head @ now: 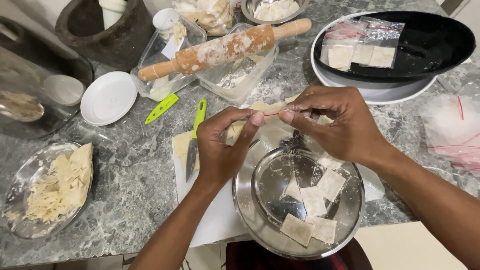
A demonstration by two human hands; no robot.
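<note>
Marble counter (125,165): hands (220,150) (340,122) stretch bag strip (272,114) left-right

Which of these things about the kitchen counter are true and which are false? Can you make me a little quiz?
1. Both hands, the left hand and the right hand, pinch a clear bag with a red strip between them. True.
2. The steel plate under the hands holds flat square dough pieces. True.
3. The rolling pin lies on the floor. False: it rests across the clear plastic containers.
4. The knife has a red handle. False: its handle is green.
5. The black tray holds small clear bags of squares. True.
</note>
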